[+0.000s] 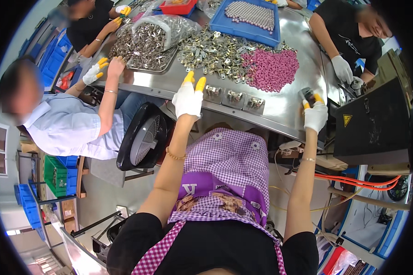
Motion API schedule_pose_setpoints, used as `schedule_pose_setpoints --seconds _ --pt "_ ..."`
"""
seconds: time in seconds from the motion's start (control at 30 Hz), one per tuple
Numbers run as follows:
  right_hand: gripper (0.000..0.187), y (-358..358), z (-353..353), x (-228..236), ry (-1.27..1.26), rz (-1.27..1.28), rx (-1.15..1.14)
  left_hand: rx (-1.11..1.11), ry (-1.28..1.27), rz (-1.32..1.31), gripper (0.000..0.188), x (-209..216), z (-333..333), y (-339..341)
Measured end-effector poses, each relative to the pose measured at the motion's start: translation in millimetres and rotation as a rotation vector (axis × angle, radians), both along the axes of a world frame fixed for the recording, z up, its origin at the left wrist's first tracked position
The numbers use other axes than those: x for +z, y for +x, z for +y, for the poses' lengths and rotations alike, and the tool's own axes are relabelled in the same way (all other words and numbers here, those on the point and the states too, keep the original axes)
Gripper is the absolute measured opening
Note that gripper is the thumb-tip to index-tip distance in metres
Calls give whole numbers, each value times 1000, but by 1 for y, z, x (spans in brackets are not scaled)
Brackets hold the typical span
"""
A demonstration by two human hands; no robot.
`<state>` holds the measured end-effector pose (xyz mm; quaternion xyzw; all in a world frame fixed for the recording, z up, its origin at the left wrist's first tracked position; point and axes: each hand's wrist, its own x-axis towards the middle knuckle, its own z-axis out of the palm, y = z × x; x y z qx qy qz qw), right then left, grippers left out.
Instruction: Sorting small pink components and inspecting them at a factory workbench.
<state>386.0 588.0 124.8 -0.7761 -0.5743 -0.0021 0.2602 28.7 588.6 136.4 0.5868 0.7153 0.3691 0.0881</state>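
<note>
The dark part (pixel 307 95) is up at the right end of the counter (pixel 306 48), gripped between the yellow-tipped fingers of the right hand (pixel 315 117). From where I stand it is too blurred to make out its shape. The step in hand looks like moving or placing this piece, and a hold by its sides, with the fingertips rather than the palm, should serve best. The wrist would do well to ride clear of the counter's edge.

The left hand (pixel 188 101) is open, two fingers stretched forward, and I see nothing in it; the palm is turned from me. It hovers just beside three blocks (pixel 234 96) set in a row along the near edge, each with metal bits on top. Those fingers should come down from above, so as not to knock the bits loose.

Beyond the blocks, the pink rings (pixel 276 68) run up against the heap of metal pieces (pixel 211 52). Picking rings from their right side would likely keep the two from mixing. Farther left sits a tray (pixel 159 69) piled with small parts; at the back, a blue tray (pixel 225 28) holds pale pieces in rows.
</note>
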Motion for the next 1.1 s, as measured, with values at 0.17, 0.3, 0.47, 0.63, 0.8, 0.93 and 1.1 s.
schedule_pose_setpoints --seconds 0.17,0.3,0.47,0.63,0.8,0.93,1.1 --pt "39 21 30 -16 70 -167 -217 45 -216 -143 44 -28 -4 -13" --pt "40 22 32 -25 113 -180 -195 25 -264 -67 43 -24 -2 -2" --pt "39 25 31 -18 92 -224 -195 -351 -168 -379 33 -46 32 2" --pt "41 16 28 -14 127 -164 -162 -200 -48 355 23 -41 76 7" --pt "42 19 26 -19 126 -173 -182 -180 -158 456 18 -36 74 17" --pt "42 23 29 -22 130 -147 -174 -243 -127 444 13 -34 70 17" --pt "42 5 27 -2 28 -133 -229 -217 -56 388 15 -39 64 9"
